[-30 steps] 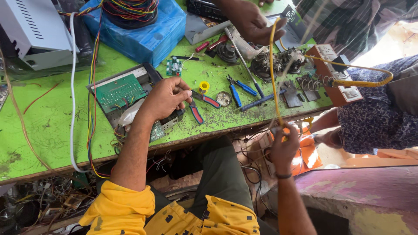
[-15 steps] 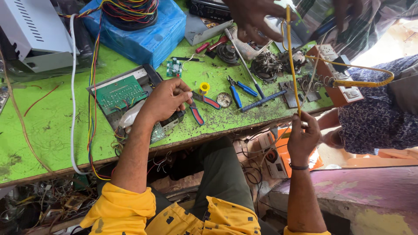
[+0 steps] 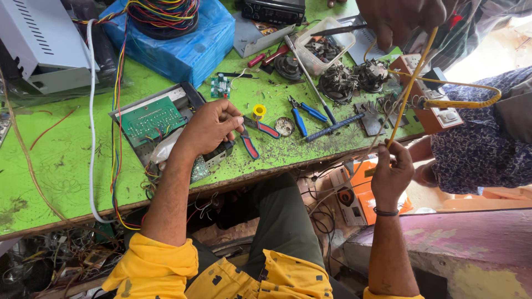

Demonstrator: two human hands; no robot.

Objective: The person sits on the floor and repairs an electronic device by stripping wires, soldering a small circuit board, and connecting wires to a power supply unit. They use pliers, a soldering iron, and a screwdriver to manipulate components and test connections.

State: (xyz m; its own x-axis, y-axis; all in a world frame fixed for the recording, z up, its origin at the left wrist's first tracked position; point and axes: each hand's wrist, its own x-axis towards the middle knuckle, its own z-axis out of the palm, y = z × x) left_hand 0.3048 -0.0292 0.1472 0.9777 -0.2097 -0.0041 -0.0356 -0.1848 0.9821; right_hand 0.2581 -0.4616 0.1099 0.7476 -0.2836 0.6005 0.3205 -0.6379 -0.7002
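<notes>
Yellow wire (image 3: 407, 91) rises from the right hand (image 3: 391, 173); left hand (image 3: 209, 126) rests on green bench (image 3: 66, 160).

Yellow shirt (image 3: 166, 266) with small dark markings, sleeves rolled above the elbows. Dark olive trousers (image 3: 282, 221). Thin dark band (image 3: 386, 212) on right wrist; both forearms bare.

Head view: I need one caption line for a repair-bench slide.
Left hand rests beside a green circuit board on the green bench; right hand pinches a yellow wire.

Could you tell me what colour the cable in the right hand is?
Yellow cable, in the right hand; head view.
</notes>
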